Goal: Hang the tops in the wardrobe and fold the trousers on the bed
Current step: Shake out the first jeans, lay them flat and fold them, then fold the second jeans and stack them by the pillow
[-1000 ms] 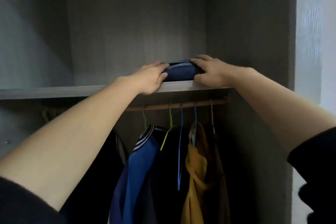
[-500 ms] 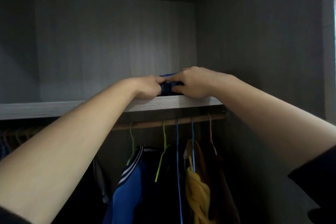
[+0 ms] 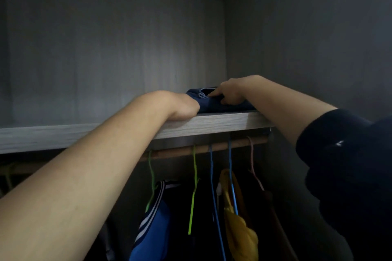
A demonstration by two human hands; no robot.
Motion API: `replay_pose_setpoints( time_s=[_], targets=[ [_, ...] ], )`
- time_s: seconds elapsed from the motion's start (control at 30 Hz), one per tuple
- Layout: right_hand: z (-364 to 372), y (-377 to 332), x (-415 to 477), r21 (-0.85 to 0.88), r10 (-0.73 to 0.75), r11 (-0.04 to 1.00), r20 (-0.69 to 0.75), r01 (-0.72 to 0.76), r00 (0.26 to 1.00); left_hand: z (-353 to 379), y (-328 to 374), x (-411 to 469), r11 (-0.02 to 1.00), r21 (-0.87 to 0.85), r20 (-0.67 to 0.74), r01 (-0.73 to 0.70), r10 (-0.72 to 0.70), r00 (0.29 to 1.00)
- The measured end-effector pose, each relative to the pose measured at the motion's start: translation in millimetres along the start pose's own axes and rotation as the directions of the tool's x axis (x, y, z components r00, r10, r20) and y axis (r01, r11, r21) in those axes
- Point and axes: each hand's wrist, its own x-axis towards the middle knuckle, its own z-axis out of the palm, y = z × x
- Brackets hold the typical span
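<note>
1. Folded trousers (image 3: 214, 103), a dark navy bundle, lie on the wardrobe shelf (image 3: 212, 122) at its right end, close to the front edge and near the right side wall.

2. Below the shelf, a wooden rail (image 3: 220, 148) carries several tops already on hangers: a blue top with white-striped collar (image 3: 152, 222) on the left, a yellow top (image 3: 239, 231) further right, and dark garments between and beside them (too dim to tell apart).

3. Judged from this, the task looks well along: tops are hung and one pair of trousers is folded and set on the shelf. The bed is out of view, so whether more clothes wait there cannot be told.

4. The left hand (image 3: 182, 106) rests at the shelf's front edge, touching the left end of the bundle. Its fingers curl away from the camera, so how far its grip is open, and whether it pinches cloth, cannot be told.

5. The right hand (image 3: 230, 93) lies on top of the bundle towards its far side, fingers bent downward with the forefinger pressing into a fold. It appears to press and tuck rather than grasp; its grip is loosely open, touching the cloth without closing around it.
</note>
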Motion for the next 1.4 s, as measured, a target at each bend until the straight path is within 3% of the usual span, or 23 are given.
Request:
replay_pose_setpoints(
  time_s=[0.17, 0.33, 0.43, 0.5, 0.57, 0.63, 0.7, 0.8, 0.87, 0.93, 1.07, 1.13, 1.27, 1.4],
  targets=[
    [-0.1, 0.4, 7.9, 0.066, 0.055, 0.996, 0.026, -0.057, 0.998, 0.9, 2.0, -2.4, 0.999, -0.034, -0.014, 0.019, -0.019, 1.0],
    [8.1, -6.2, -12.8, 0.276, 0.09, 0.958, -0.018, -0.082, 0.996, 0.6, 2.9, -12.1, 0.995, -0.073, -0.028, 0.064, -0.067, 0.997],
    [12.3, -11.8, -33.3, 0.443, 0.144, 0.892, -0.083, -0.092, 0.986, 0.3, 0.3, -21.3, 0.999, -0.023, -0.173, 0.048, -0.051, 0.984],
    [14.3, -17.8, -52.9, 0.604, 0.191, 0.795, -0.158, -0.058, 0.969, 1.3, -3.0, -29.1, 1.0, 0.028, -0.424, 0.003, 0.009, 0.906],
    [18.8, -25.1, -78.1, 0.69, 0.293, 0.723, -0.268, -0.03, 0.918, 8.0, -5.8, -40.0, 0.988, 0.151, -0.682, -0.038, 0.132, 0.72],
    [32.0, -35.2, -108.8, 0.667, 0.415, 0.744, -0.42, -0.036, 0.807, 22.1, -8.6, -55.2, 0.971, 0.212, -0.807, -0.107, 0.236, 0.541],
    [56.9, -54.3, -141.9, 0.601, 0.446, 0.799, -0.56, -0.028, 0.698, 44.0, -10.9, -75.6, 0.967, 0.137, -0.856, -0.213, 0.224, 0.467],
    [119.7, -104.2, -191.4, 0.562, 0.482, 0.825, -0.639, -0.064, 0.6, 101.8, -13.1, -108.8, 0.952, 0.069, -0.882, -0.298, 0.198, 0.428],
    [173.1, -144.5, -225.8, 0.589, 0.543, 0.799, -0.617, -0.123, 0.57, 158.4, -14.5, -134.2, 0.929, -0.004, -0.882, -0.37, 0.171, 0.439],
    [229.8, -182.4, -263.5, 0.604, 0.589, 0.769, -0.545, -0.208, 0.597, 224.3, -13.9, -161.1, 0.903, -0.11, -0.854, -0.415, 0.128, 0.505],
    [334.5, -245.2, -360.4, 0.582, 0.656, 0.689, -0.247, -0.432, 0.713, 354.3, -4.1, -225.5, 0.893, -0.279, -0.605, -0.353, 0.121, 0.787],
    [371.4, -263.2, -411.9, 0.531, 0.667, 0.661, -0.092, -0.53, 0.739, 400.8, 3.9, -258.9, 0.891, -0.315, -0.457, -0.327, 0.16, 0.875],
    [400.0, -267.8, -495.3, 0.433, 0.738, 0.568, 0.107, -0.7, 0.666, 443.1, 36.8, -304.2, 0.881, -0.332, -0.259, -0.338, 0.259, 0.93],
    [399.2, -243.1, -563.0, 0.424, 0.831, 0.455, 0.113, -0.783, 0.545, 441.4, 99.4, -327.5, 0.843, -0.298, -0.168, -0.448, 0.416, 0.894]
  ],
)
